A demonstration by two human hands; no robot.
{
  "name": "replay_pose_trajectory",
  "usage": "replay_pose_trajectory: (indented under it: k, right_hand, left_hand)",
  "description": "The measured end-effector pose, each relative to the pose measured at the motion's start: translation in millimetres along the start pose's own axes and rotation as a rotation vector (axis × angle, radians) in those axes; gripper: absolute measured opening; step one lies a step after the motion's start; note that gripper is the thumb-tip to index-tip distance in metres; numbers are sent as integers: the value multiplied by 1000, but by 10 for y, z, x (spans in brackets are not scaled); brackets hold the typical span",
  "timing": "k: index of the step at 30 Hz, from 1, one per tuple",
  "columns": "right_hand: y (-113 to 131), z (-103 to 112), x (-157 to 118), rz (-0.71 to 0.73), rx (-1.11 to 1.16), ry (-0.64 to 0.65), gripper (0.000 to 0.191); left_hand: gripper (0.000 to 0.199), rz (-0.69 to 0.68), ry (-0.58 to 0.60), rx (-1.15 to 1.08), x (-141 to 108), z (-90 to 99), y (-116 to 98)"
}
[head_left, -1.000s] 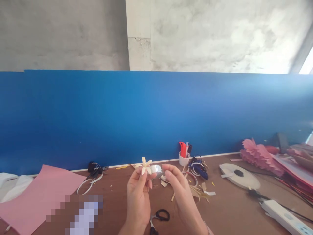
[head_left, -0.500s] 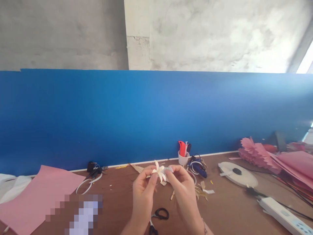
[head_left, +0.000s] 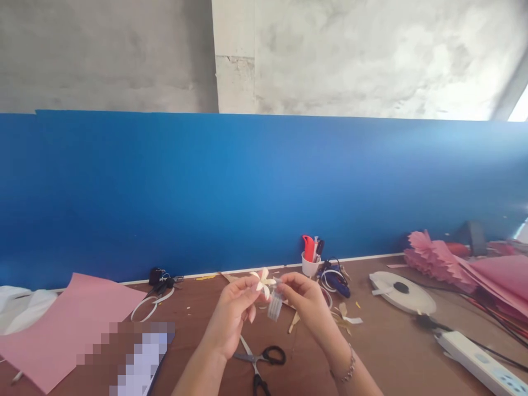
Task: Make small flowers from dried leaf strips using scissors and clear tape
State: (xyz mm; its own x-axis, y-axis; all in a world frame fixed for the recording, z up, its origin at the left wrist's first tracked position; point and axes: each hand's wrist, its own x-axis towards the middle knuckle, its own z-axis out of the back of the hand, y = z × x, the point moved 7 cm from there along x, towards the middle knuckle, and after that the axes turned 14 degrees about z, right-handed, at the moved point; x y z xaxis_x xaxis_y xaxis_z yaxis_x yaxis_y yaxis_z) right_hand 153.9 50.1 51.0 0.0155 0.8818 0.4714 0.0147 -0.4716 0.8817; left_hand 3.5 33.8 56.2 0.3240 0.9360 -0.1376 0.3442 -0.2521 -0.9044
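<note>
My left hand (head_left: 236, 308) pinches a small cream-white flower (head_left: 263, 282) with narrow spread petals, held above the brown table. Close on its right, my right hand (head_left: 303, 300) pinches a translucent whitish strip (head_left: 275, 306), printed-looking, which hangs down beside the flower. Whether the strip is fixed to the flower I cannot tell. Below the hands, black-handled scissors (head_left: 258, 358) lie with their blades apart. Dry tan scraps (head_left: 342, 314) lie to the right of my right hand.
Pink paper (head_left: 78, 324) and a partly blurred phone-like object (head_left: 142, 363) lie left. A white cup (head_left: 310, 265) with pens stands by the blue partition (head_left: 247, 192). At right are a white oval disc (head_left: 402, 297), a power strip (head_left: 482, 357) and pink crepe paper (head_left: 445, 258).
My hands have turned and drawn slightly apart, with the flower shifting a little left. The translucent strip now hangs down in view. More of the scissors shows below.
</note>
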Motion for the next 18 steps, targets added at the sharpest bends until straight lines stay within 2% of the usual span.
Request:
replay_pose_trajectory:
  k: [2, 4, 9, 13, 15, 18]
  right_hand:
    - [-56, -81, -1, 23, -37, 64, 21]
    - [-97, -111, 2, 43, -127, 96, 18]
    - [-214, -31, -56, 28, -553, 200, 22]
    - [-425, -231, -406, -33, -757, 482, 2]
    - [-547, -393, -628, -39, -960, 651, 17]
    - [-660, -572, -835, -28, -1117, 764, 26]
  left_hand:
    - [19, 73, 17, 66, 53, -4, 82]
    - [20, 96, -39, 93, 101, 45, 132]
    - [26, 117, -143, 106, 158, 196, 142]
    - [26, 152, -136, 120, 187, 281, 125]
    - [26, 169, -126, 133, 205, 315, 126]
    - [25, 181, -110, 146, 228, 359, 137]
